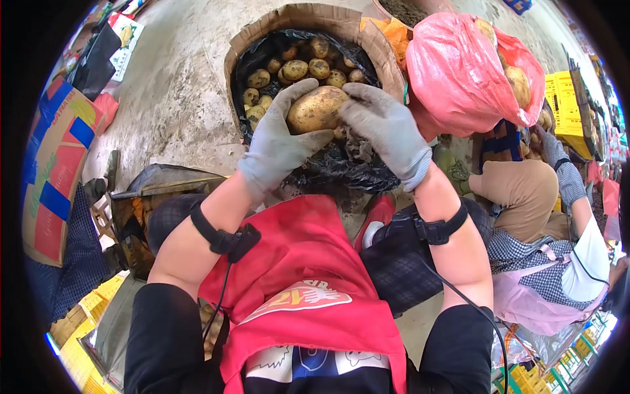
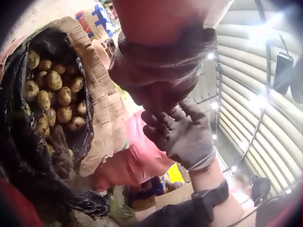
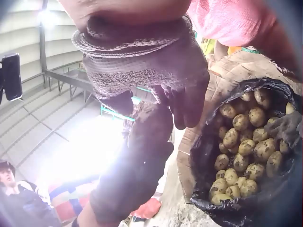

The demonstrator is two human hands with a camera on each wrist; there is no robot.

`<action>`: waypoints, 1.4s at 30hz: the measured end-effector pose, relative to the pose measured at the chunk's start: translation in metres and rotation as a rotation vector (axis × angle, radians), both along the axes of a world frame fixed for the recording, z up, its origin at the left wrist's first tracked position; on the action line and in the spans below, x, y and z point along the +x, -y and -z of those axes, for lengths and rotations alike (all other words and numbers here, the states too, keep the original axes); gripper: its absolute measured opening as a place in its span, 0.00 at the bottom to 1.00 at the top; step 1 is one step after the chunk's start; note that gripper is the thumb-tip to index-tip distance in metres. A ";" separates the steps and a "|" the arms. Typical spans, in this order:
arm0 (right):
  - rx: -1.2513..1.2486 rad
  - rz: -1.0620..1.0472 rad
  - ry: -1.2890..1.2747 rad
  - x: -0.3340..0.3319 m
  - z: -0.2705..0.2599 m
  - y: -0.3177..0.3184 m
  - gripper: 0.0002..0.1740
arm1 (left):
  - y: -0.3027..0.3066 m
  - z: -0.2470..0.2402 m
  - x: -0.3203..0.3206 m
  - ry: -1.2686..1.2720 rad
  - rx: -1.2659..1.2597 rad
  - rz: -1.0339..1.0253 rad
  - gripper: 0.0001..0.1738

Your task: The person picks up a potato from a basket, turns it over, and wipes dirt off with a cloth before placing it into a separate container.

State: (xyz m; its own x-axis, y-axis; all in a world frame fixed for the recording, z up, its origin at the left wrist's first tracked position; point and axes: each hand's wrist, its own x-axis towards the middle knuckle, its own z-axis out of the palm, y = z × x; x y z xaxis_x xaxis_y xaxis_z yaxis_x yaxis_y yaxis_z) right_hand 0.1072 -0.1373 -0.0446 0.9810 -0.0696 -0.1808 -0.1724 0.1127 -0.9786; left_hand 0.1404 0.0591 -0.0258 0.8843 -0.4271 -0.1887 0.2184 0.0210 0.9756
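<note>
A large, dirt-marked potato rests in my gloved left hand, its fingers and thumb curled round the left side. My gloved right hand is at the potato's right end, with loosely extended fingers touching it. Both hands are above a cardboard box lined with a black plastic bag. Many smaller potatoes fill the bag. A soiled grey cloth-like piece hangs at the near side of the opening. In the left wrist view, the left glove hides the held potato.
Right of the box stands a pink sack with large potatoes showing at its mouth. Another person's gloved hand reaches beside it. A yellow crate is farther right. Taped cardboard stands at left.
</note>
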 end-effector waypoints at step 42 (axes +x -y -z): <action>-0.115 -0.055 -0.067 -0.005 -0.017 0.012 0.16 | -0.001 0.007 0.003 0.003 -0.141 0.088 0.47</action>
State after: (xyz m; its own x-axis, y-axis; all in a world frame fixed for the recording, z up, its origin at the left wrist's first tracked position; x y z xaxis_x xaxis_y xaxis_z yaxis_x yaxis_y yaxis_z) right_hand 0.1019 -0.1490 -0.0273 0.9699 -0.0404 -0.2402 -0.2408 -0.0104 -0.9705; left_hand 0.1432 0.0602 -0.0326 0.8427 -0.5251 -0.1186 0.2224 0.1389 0.9650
